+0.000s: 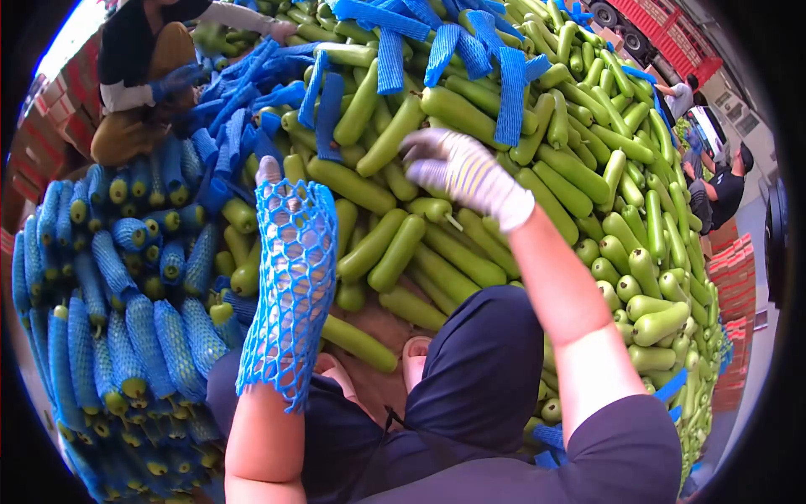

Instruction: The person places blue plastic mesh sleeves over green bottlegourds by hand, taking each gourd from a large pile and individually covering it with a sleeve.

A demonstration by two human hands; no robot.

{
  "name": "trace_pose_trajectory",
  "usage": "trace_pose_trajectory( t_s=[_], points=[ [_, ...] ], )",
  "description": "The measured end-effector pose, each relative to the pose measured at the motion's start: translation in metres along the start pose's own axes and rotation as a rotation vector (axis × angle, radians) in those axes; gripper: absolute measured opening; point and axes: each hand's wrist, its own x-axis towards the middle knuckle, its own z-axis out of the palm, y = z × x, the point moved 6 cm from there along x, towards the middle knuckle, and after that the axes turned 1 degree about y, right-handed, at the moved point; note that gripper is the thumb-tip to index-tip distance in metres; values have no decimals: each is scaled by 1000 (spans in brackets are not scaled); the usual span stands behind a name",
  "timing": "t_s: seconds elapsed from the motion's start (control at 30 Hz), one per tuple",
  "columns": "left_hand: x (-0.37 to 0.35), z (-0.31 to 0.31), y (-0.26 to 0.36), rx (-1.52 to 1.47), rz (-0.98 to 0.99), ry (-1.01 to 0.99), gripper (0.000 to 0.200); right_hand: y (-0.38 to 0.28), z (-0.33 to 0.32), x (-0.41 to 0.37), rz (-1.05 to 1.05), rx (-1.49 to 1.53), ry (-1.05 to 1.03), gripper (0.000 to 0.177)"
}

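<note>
My left hand (294, 214), in a pale glove, is inside a blue foam net sleeve (290, 286) that is stretched over the hand and forearm. One finger sticks straight out of the sleeve's top; the others are partly hidden by the mesh. My right hand (470, 172), in a striped white glove, hovers above the heap with its fingers curved and apart, nothing between them. Closest to it are a long green bottle gourd (392, 136) and a smaller gourd (432, 208). Another gourd (359, 343) lies near my feet.
Netted gourds (151, 344) are stacked at the left. Loose blue sleeves (390, 63) lie across the gourd heap (575, 181). A co-worker (151, 67) crouches at the upper left; other people (729, 185) are at the far right, near stacked cartons (732, 273) and a red truck (663, 38).
</note>
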Motion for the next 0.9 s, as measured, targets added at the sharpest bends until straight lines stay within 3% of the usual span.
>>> trace_pose_trajectory(
  t_s=[0.03,0.1,0.13,0.2,0.27,0.33,0.43,0.5,0.53,0.6,0.67,0.73,0.77,0.8,0.83,0.9],
  points=[
    [5,6,-5,-62,-42,-12,56,21,-34,14,-66,-272,256,50],
    [5,12,-15,-185,-111,-28,58,70,-95,40,26,-791,448,68],
    [9,20,-18,-245,-142,-36,60,75,-108,46,251,-940,439,74],
    [19,32,-26,-350,-214,-53,62,93,-126,62,394,-1130,413,81],
    [21,40,-37,-428,-310,-72,64,122,-140,84,370,-1252,363,85],
    [23,54,-46,-509,-408,-87,67,131,-143,98,447,-1195,263,90],
    [25,65,-52,-619,-501,-110,69,144,-149,103,393,-1178,370,89],
    [24,60,-35,-709,-497,-18,46,134,-144,96,400,-1172,418,81],
    [20,62,-32,-714,-499,-22,46,127,-141,89,405,-1176,418,81],
    [22,45,-4,-132,-28,184,15,93,-126,77,194,-1077,354,76],
    [24,46,-19,-326,-102,182,13,75,-119,64,184,-1005,278,80],
    [24,51,-42,-692,-269,158,11,54,-90,49,-42,-185,16,76],
    [24,53,-46,-869,-350,144,11,42,-83,40,-41,-189,23,76],
    [25,51,-35,-869,-345,140,11,27,-66,31,12,10,-81,75],
    [26,50,-17,-859,-381,81,21,11,-48,22,65,210,-188,75],
    [22,49,10,-839,-462,-29,45,-24,-15,6,65,234,-271,75]
  ],
)
